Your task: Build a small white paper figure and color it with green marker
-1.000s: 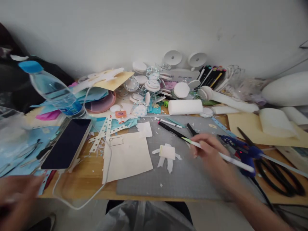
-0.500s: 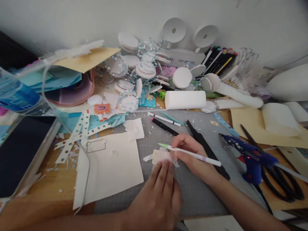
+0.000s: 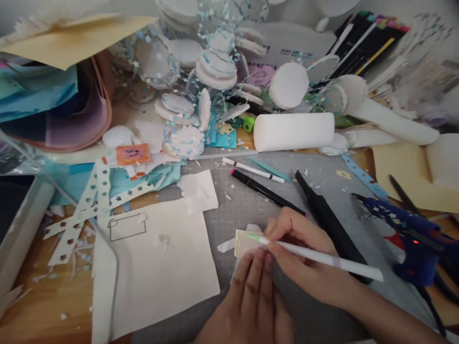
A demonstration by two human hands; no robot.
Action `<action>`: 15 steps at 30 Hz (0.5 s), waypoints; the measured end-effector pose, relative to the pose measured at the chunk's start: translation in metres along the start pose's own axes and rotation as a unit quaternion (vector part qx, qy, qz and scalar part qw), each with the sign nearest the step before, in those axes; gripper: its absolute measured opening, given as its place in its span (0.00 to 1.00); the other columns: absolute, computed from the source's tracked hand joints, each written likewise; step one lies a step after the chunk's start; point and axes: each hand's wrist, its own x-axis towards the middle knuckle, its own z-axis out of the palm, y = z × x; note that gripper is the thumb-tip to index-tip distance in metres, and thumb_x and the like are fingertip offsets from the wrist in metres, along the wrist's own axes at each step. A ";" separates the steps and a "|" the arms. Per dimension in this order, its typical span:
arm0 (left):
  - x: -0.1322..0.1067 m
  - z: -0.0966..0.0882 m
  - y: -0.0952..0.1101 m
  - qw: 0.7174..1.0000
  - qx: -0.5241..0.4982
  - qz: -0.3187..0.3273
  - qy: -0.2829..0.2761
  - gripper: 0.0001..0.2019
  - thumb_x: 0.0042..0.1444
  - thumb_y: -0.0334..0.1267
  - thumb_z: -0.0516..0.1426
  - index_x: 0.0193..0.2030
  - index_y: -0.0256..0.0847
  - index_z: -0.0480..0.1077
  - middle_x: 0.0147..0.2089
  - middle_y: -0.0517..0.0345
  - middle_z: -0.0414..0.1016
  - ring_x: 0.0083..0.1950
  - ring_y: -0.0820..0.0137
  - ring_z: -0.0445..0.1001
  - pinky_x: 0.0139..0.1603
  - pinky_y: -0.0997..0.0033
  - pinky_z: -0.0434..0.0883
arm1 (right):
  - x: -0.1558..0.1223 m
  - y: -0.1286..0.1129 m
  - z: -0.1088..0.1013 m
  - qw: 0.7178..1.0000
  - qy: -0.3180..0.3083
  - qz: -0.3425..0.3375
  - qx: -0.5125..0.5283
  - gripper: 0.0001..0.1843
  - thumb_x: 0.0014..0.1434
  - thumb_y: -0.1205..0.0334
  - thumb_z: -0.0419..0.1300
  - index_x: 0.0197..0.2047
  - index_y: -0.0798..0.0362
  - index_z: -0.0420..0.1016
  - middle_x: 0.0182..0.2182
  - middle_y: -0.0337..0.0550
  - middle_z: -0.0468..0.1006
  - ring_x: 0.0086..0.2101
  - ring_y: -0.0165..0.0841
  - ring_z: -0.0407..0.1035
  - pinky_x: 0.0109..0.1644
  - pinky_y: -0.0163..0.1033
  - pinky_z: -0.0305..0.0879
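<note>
My right hand grips a white brush pen with a light green tip. That tip lies over a small cream paper piece with yellow-green along its edge. Stretched fingers of my left hand lie flat on the lower part of this piece, hiding some of it. White paper scraps stick out beside it on the grey cutting mat. Just beyond my right hand are a black marker with a pink end and a long black tool.
Left of my hands lies a cream sheet with a drawn rectangle. A blue glue gun with a lit red light is at the right, near black scissors. Behind stand a white foam cylinder and several white discs.
The brush pen's green tip has moved down onto the small paper piece. My left hand still presses the piece. The view has come closer to the mat.
</note>
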 end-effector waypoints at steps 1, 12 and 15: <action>0.000 0.000 0.000 1.000 0.001 -0.004 0.002 0.07 0.54 0.35 0.58 0.34 0.31 0.69 0.43 0.39 0.80 0.49 0.51 0.78 0.64 0.46 0.55 | -0.001 0.000 0.000 1.000 -0.001 -0.001 -0.007 0.06 0.57 0.69 0.55 0.30 0.49 0.63 0.24 0.34 0.65 0.24 0.28 0.60 0.25 0.33 0.58; 0.006 0.007 0.007 0.993 0.108 -0.024 0.043 0.06 0.52 0.36 0.57 0.29 0.35 0.67 0.37 0.48 0.82 0.42 0.60 0.80 0.47 0.59 0.70 | 0.000 0.014 0.001 0.998 -0.021 0.037 0.042 0.08 0.60 0.57 0.56 0.31 0.50 0.64 0.26 0.36 0.65 0.26 0.29 0.60 0.27 0.33 0.59; 0.005 0.016 0.016 0.985 0.160 -0.041 0.050 0.03 0.52 0.31 0.55 0.30 0.34 0.68 0.36 0.47 0.82 0.40 0.60 0.81 0.44 0.58 0.70 | 0.002 0.020 0.000 0.996 -0.031 0.043 0.077 0.07 0.61 0.56 0.57 0.34 0.49 0.65 0.27 0.36 0.66 0.28 0.29 0.61 0.29 0.32 0.59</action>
